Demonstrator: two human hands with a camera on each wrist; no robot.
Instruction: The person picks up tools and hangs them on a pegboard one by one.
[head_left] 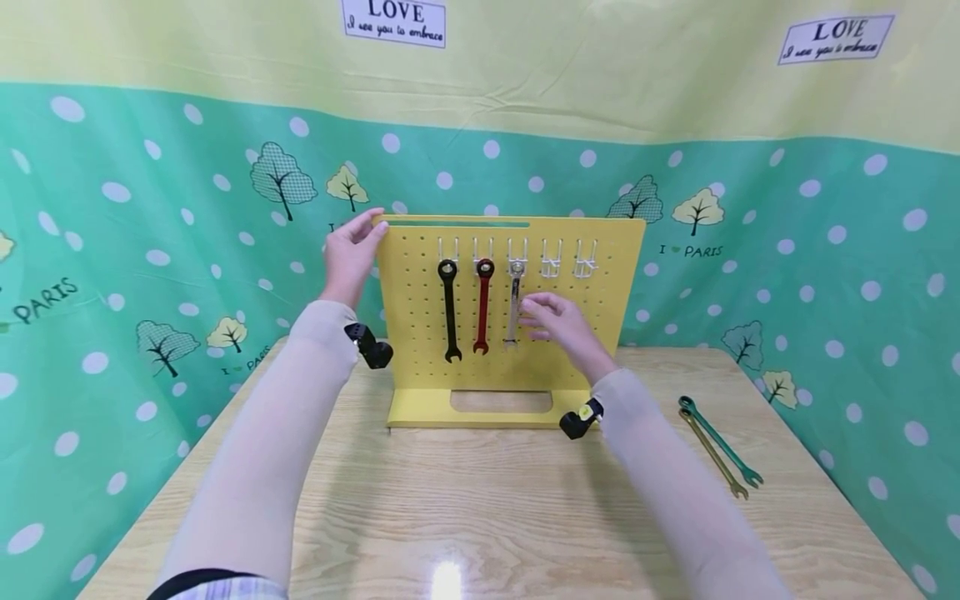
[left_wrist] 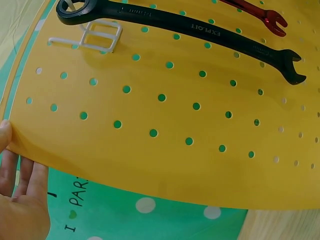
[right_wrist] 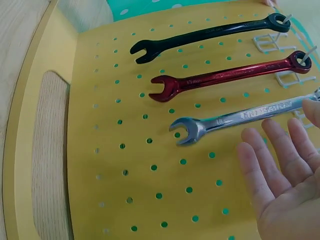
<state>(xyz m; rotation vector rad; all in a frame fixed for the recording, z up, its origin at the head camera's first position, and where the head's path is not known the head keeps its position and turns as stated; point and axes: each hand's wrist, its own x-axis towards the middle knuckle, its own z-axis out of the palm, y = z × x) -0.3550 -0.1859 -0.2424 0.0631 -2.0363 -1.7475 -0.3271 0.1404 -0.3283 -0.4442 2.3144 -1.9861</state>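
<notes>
In the head view, a yellow board (head_left: 618,275) stands upright near the far edge of the worktop (head_left: 450,500), its base flat on the wood. It carries a row of 5 white hooks (head_left: 551,267). Counting from the left, hook 1 holds a black wrench (head_left: 450,308), hook 2 a red wrench (head_left: 483,308) and hook 3 a silver wrench (head_left: 514,308); all 3 hang by their ring ends, open ends down. Hooks 4 and 5 are to the right of these. The left hand (head_left: 349,258) grips the board's upper left corner. The right hand (head_left: 566,329) is beside the silver wrench with its fingers extended. A green wrench (head_left: 718,440) and a gold wrench (head_left: 712,454) lie side by side near the worktop's right edge, open ends toward the near right corner.

In the left wrist view, the left hand pinches the board's corner, thumb in front and fingers behind. The black wrench's ring is on its hook, and the red wrench's open end shows at the top.

In the right wrist view, the right hand is spread wide, palm showing, fingers nearly straight and closed around nothing. Its thumb overlaps the silver wrench's upper part; I cannot tell whether they touch. Wood shows through the cutout in the board's base.
</notes>
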